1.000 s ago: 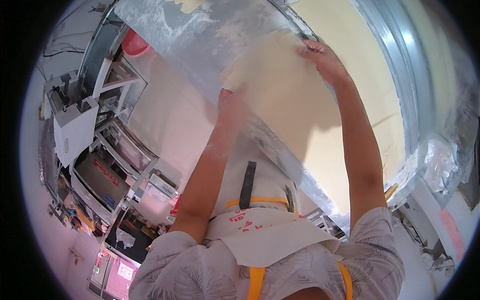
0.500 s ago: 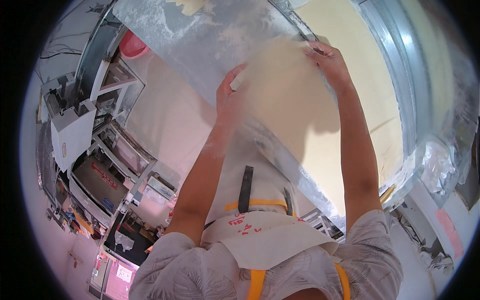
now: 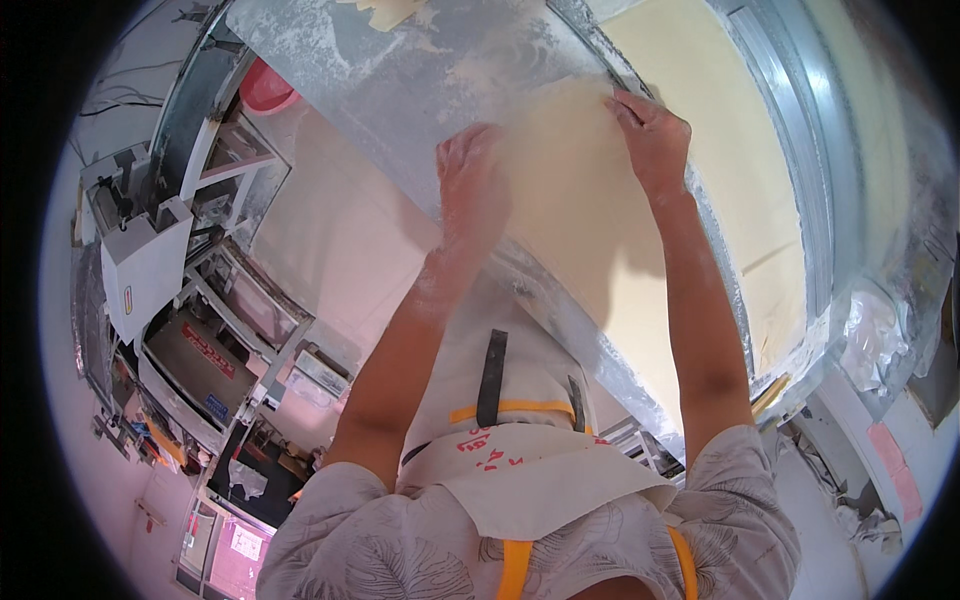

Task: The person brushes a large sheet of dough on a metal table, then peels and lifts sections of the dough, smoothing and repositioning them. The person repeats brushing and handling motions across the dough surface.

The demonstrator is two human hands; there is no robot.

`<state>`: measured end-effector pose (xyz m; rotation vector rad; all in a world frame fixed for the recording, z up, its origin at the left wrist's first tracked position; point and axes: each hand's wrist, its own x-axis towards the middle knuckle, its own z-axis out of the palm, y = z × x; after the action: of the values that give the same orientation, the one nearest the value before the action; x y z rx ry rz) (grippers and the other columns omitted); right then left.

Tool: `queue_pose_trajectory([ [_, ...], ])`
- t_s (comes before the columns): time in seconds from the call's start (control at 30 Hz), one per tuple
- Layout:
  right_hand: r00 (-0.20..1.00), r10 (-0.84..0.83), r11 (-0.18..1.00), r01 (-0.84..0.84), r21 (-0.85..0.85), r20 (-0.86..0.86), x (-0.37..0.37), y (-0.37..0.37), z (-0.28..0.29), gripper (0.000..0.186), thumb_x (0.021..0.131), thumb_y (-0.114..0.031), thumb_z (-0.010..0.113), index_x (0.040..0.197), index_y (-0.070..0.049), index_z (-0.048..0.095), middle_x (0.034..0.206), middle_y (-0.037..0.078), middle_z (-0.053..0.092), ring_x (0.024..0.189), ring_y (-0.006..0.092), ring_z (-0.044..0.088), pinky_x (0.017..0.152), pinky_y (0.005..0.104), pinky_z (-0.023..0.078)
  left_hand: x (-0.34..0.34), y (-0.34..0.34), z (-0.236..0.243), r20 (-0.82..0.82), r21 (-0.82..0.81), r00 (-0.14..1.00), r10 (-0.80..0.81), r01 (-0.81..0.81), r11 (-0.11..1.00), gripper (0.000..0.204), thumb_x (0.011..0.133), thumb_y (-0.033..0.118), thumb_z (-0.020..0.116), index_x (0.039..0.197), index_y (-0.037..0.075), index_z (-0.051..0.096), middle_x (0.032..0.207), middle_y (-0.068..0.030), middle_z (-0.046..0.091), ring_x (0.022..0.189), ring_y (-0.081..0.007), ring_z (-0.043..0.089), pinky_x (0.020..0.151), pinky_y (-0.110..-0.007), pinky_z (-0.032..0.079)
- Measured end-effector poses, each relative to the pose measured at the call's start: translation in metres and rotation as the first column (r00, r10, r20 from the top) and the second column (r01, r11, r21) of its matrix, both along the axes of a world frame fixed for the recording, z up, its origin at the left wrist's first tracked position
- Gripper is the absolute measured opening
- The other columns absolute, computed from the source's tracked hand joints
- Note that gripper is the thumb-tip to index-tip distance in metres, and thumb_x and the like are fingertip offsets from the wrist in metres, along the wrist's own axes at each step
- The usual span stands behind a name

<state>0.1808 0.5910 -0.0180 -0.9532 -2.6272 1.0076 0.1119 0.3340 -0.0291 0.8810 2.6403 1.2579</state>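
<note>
A thin cream dough-like sheet (image 3: 575, 230) stretches along the flour-dusted metal table (image 3: 380, 90), under a pale haze. My right hand (image 3: 650, 140) pinches its upper right corner, beside the metal rail along the table's middle. At the sheet's upper left edge, my left hand (image 3: 470, 185) has curled fingers on it, partly veiled by the haze; the fingertips are unclear. A second cream expanse (image 3: 750, 200) lies right of the rail, and cream scraps (image 3: 385, 12) rest at the table's top.
Long metal bars (image 3: 785, 120) border the table's right side. To the left are a red basin (image 3: 265, 88), a white boxy machine (image 3: 140, 265) and metal racks (image 3: 240, 300). A crumpled plastic bag (image 3: 870, 330) sits at far right. My apron (image 3: 540, 470) fills the lower middle.
My left hand has moved up along the sheet. My right hand has shifted slightly, with its forearm swung a little leftward.
</note>
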Motion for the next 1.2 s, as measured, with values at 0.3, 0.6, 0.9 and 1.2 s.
queue_pose_trajectory([
  [0.3, 0.985, 0.003, 0.924, -0.069, -0.376, -0.173, 0.017, -0.018, 0.029, 0.019, 0.099, -0.013, 0.080, 0.115, -0.003, 0.078, 0.111, 0.006, 0.080, 0.105, 0.0149, 0.073, 0.091, 0.0313, 0.058, -0.050, 0.060, -0.010, 0.101, 0.301, 0.915, -0.391, 0.346, 0.889, 0.059, 0.084, 0.012, 0.085, 0.139, 0.008, 0.066, 0.139, -0.0135, 0.068, 0.134, -0.0360, 0.056, 0.115, -0.046, 0.043],
  [0.6, 0.994, -0.038, 0.750, -0.039, -0.660, -0.102, 0.029, 0.006, 0.046, 0.024, 0.104, -0.011, 0.075, 0.124, 0.001, 0.073, 0.115, 0.005, 0.077, 0.105, 0.0119, 0.069, 0.096, 0.0291, 0.055, -0.070, 0.042, 0.032, 0.549, -0.207, 0.751, -0.367, 0.547, 0.811, 0.059, 0.086, 0.040, 0.087, 0.132, 0.006, 0.073, 0.119, -0.0137, 0.074, 0.112, -0.0299, 0.066, 0.098, -0.042, 0.052],
  [0.9, 1.000, -0.021, 0.828, 0.005, -0.561, -0.021, -0.004, 0.020, -0.015, 0.031, 0.104, -0.024, 0.075, 0.126, -0.002, 0.074, 0.103, 0.002, 0.076, 0.094, 0.0087, 0.065, 0.086, 0.0268, 0.053, -0.065, 0.014, 0.009, 0.420, -0.171, 0.864, -0.276, 0.375, 0.911, 0.043, 0.093, 0.039, 0.083, 0.103, -0.001, 0.070, 0.082, -0.0094, 0.070, 0.073, -0.0211, 0.063, 0.075, -0.037, 0.054],
  [1.2, 0.999, 0.011, 0.866, -0.033, -0.498, -0.048, -0.017, 0.010, -0.017, 0.028, 0.099, -0.026, 0.078, 0.117, -0.004, 0.077, 0.099, -0.001, 0.075, 0.089, 0.0061, 0.063, 0.080, 0.0262, 0.052, -0.071, -0.004, 0.025, 0.605, -0.128, 0.779, -0.164, 0.298, 0.946, 0.027, 0.095, 0.025, 0.083, 0.105, 0.003, 0.071, 0.085, -0.0038, 0.068, 0.074, -0.0145, 0.062, 0.071, -0.034, 0.054],
])
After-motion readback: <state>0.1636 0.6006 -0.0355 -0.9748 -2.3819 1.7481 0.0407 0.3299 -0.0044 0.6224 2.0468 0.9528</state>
